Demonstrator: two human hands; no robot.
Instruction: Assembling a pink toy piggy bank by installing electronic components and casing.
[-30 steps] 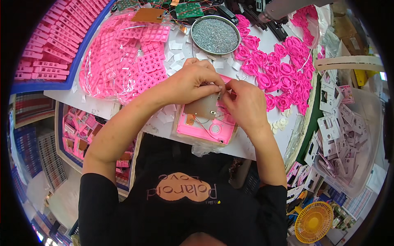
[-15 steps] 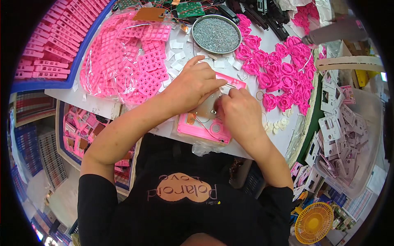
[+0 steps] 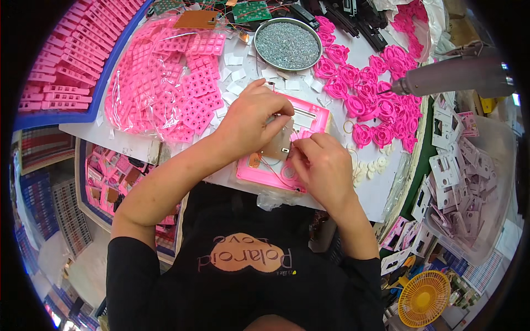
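Observation:
A pink plastic casing lies in front of me on a pale block at the table's near edge. Over its middle sits a tan circuit board, with thin wires around it. My left hand is closed, thumb and fingers pinching at the board's far edge. Beside the board's right edge, my right hand has its thumb and fingertips pressed together; what is between them is too small to make out. Both hands hide part of the casing.
A round tray of small screws stands beyond the casing. Bagged pink button pieces lie left, pink rings right. A power screwdriver hangs at the right, above a clear bin. A blue crate stands far left.
My right hand has drawn back slightly toward me from the casing's far part. My left fingers have curled in closer. The hanging screwdriver has swung left and down.

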